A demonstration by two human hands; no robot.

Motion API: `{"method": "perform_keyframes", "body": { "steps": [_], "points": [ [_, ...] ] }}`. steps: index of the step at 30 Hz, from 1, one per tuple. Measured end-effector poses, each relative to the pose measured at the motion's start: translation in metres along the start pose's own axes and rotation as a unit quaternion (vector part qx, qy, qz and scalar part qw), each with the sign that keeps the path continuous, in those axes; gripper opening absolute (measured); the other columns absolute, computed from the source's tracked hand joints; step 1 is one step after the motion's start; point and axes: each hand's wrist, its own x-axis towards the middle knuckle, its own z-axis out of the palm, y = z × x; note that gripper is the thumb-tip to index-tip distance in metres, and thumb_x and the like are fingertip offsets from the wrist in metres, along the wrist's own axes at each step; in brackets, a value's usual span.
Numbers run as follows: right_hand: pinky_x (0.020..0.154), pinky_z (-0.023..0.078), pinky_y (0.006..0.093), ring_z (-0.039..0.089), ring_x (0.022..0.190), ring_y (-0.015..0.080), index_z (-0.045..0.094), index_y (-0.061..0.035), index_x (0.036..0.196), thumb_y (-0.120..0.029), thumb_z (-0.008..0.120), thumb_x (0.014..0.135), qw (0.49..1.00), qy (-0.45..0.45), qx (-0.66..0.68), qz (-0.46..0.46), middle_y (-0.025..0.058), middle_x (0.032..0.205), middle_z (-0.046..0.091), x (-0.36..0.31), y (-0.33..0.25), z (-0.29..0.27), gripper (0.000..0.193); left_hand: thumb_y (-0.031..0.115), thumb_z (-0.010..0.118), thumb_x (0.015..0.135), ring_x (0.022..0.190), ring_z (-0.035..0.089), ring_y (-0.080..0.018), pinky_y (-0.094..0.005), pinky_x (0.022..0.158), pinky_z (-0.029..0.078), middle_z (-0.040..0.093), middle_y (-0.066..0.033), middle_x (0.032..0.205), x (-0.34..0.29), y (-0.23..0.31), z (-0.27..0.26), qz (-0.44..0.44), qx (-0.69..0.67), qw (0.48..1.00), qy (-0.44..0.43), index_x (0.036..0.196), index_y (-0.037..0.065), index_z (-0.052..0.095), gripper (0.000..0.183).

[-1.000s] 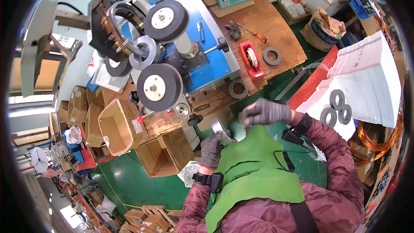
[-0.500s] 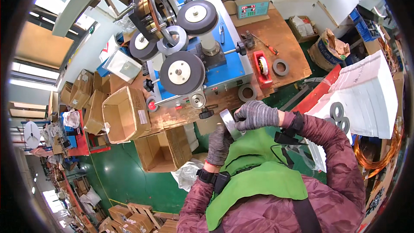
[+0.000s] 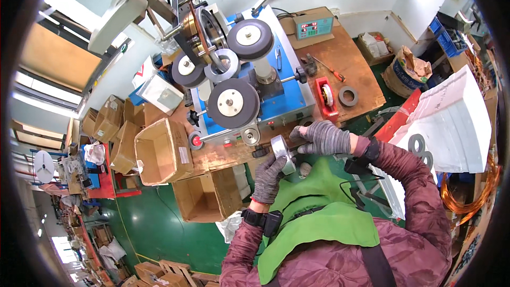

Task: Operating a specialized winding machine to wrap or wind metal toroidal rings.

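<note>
My left hand, in a grey knitted glove, grips a pale silvery ring by its lower side, in front of the table edge. Just right of the ring is my right hand, also gloved, with its thumb and fingers reaching left and a gap between them. No object shows clearly in it. Beyond both hands stands a blue-topped winding machine with dark rollers. A grey ring sits in it among the rollers.
On the wooden table are a red tape dispenser, a dark grey ring, a screwdriver and a control box. Cardboard boxes stand left. More grey rings lie by white foam at right.
My right hand has come off the silvery ring and moved slightly right, its fingers now apart. The left hand still holds the ring. The whole view has shifted a little.
</note>
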Motion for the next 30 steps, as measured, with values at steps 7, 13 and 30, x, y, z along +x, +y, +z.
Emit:
{"method": "perform_keyframes", "body": {
  "steps": [7,13,30],
  "points": [
    [0.074,0.047,0.0419,0.060,0.083,0.0364,0.041,-0.0062,0.122,-0.052,0.067,0.067,0.993,0.075,0.062,0.060,0.0223,0.087,0.061,0.009,0.001,0.020,0.076,0.022,0.062,0.083,0.081,0.056,-0.0084,-0.0240,0.069,0.047,0.060,-0.0019,0.098,0.004,0.006,0.004,0.036,0.175,0.984,-0.007,0.116,0.004,0.054,0.039],
    [0.076,0.047,0.0341,0.060,0.082,0.0240,0.041,-0.0036,0.124,-0.033,0.077,0.064,0.959,0.125,0.254,0.021,0.0145,0.092,0.061,0.009,0.006,0.043,0.076,0.028,0.067,0.079,0.095,0.054,-0.0178,-0.0300,0.083,0.044,0.056,-0.0096,0.108,0.004,0.017,0.028,0.155,0.401,0.902,-0.046,0.118,0.000,0.047,0.052],
    [0.067,0.047,0.0363,0.058,0.074,0.0242,0.051,-0.0065,0.097,-0.024,0.072,0.071,0.954,0.164,0.212,0.133,0.0115,0.087,0.056,0.010,0.057,0.097,0.037,0.018,0.068,0.074,0.079,0.054,-0.0222,-0.0324,0.069,0.044,0.056,-0.0100,0.086,0.031,-0.004,0.015,0.183,0.451,0.874,-0.012,0.080,0.002,0.058,0.020]
  ]
}}
